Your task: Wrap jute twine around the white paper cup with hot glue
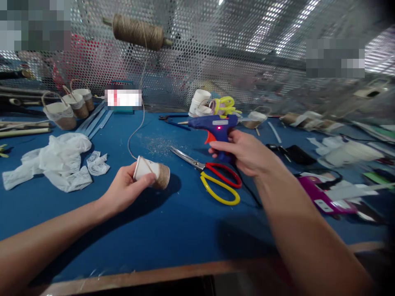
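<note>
My left hand (128, 185) is closed around a white paper cup (142, 169) lying on its side above the table. Brown twine (163, 176) wraps the cup's right end, and a loose strand rises from it to a twine spool (138, 33) hung on the mesh. In my right hand (243, 150) is a blue hot glue gun (212, 122) with an orange trigger and a lit red light; its nozzle points left. My index finger lies near the trigger. Scissors (205, 166) with red and yellow handles rest spread on the table between my hands.
Small twine-wrapped baskets (61, 116) and glue sticks (95, 119) stand or lie at back left. White lace (64, 158) is heaped at left. Pliers (173, 120) and stacked white cups (200, 102) are behind the glue gun. A purple device (324, 195) lies right.
</note>
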### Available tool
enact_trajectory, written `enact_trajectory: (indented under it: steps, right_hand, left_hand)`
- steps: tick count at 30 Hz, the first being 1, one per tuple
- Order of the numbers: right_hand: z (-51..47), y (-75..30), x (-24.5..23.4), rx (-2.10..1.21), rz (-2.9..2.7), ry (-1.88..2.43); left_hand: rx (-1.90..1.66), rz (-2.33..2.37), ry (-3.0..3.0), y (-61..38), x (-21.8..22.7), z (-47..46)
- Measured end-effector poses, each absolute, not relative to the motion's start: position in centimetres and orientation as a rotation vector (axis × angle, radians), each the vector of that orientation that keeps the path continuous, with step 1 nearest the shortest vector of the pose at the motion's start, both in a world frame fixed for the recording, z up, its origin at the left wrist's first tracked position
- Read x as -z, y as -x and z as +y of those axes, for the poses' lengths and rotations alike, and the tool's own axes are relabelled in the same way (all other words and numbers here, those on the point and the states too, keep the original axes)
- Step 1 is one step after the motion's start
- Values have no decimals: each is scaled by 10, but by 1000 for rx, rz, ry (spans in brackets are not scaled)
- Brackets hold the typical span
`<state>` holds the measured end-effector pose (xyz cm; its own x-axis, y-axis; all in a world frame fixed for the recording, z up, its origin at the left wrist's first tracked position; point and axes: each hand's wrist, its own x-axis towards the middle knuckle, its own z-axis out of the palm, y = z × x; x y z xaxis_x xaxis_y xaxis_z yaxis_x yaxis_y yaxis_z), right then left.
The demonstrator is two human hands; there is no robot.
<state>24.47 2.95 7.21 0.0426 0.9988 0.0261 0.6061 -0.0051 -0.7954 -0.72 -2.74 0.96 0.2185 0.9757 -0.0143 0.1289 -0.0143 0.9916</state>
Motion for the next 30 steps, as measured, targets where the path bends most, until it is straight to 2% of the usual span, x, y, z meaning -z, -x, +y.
enact_trajectory:
  steps: [1,3,7,16,30]
  right_hand:
    - [19,-241,-77,-958,-1598,1645]
    - [0,-232,-80,-1079,-1634,1563]
    - [-24,-215,-71,-1082,-1778,1450]
    - [-34,-205,-56,-987,-1833,1657]
    - [-36,-204,-59,-892,-1882,1738]
  left_hand:
    - [-980,1132,-1426,8,-9,-27]
    - [-979,1117,-1480,8,-7,-28]
    - [-995,1123,-1544,7,-7,-27]
    - [-1057,1156,-1839,7,-7,-21]
    - [-1058,1134,-2024,6,-8,-20]
